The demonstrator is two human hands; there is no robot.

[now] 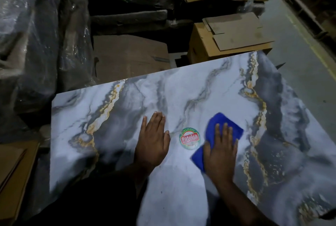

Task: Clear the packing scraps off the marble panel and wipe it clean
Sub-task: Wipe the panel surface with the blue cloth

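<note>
A large marble panel (190, 87), white with grey and gold veins, lies flat across the lower view. My left hand (153, 139) rests on it, palm down with fingers straight. My right hand (220, 151) presses flat on a blue cloth (226, 122) spread on the panel, fingers extended. A round green and red sticker (189, 139) sits on the panel between my two hands. I see no loose scraps on the visible surface.
Cardboard boxes (227, 38) stand behind the panel's far edge. Plastic-wrapped dark stacks (36, 35) rise at the left and back. Flat cardboard (12, 171) lies at the lower left. A grey concrete floor (309, 53) with a yellow line runs along the right.
</note>
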